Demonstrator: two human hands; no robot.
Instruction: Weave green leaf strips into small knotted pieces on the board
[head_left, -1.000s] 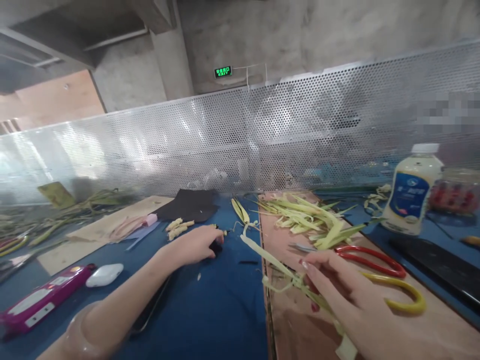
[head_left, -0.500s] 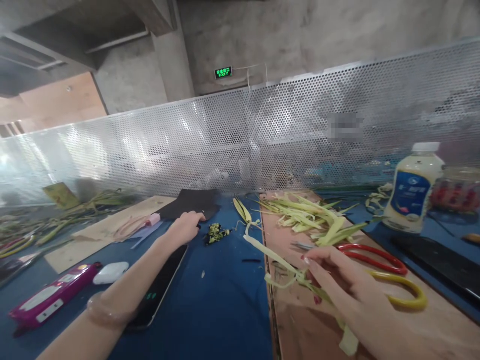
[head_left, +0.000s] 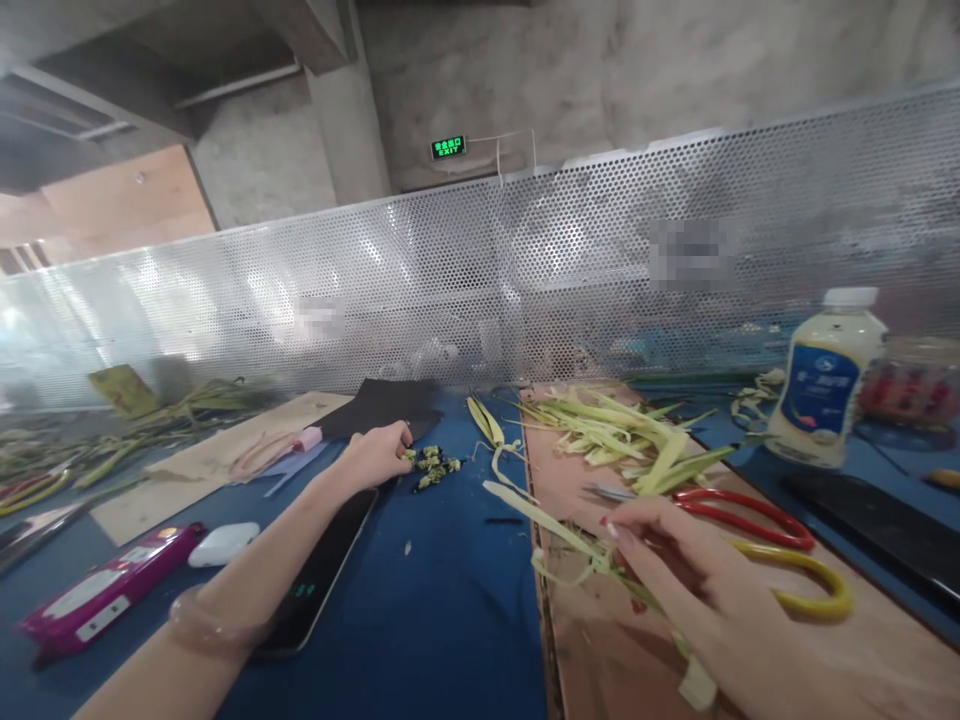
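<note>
My left hand [head_left: 375, 455] reaches forward over the blue table [head_left: 435, 600]; its fingers curl at the edge of a small heap of yellow-green pieces [head_left: 433, 466], and whether they hold any is hidden. My right hand [head_left: 679, 565] rests on the brown board [head_left: 600, 650] with its fingers closed on a long pale green leaf strip [head_left: 540, 520] that runs up to the left. Red-and-yellow-handled scissors [head_left: 750, 545] lie just beyond that hand. A pile of leaf strips [head_left: 615, 430] lies at the far end of the board.
A phone [head_left: 322, 570] lies under my left forearm. A pink case [head_left: 97, 595] and a white earbud case [head_left: 221, 543] sit at the left. A white bottle [head_left: 821, 385] and a jar [head_left: 911, 385] stand at the right. A perforated metal screen [head_left: 480, 280] backs the table.
My left hand moved away from me, uncovering the phone, and now curls beside the small heap of pieces, which lies more spread out. My right hand stays on the leaf strip.
</note>
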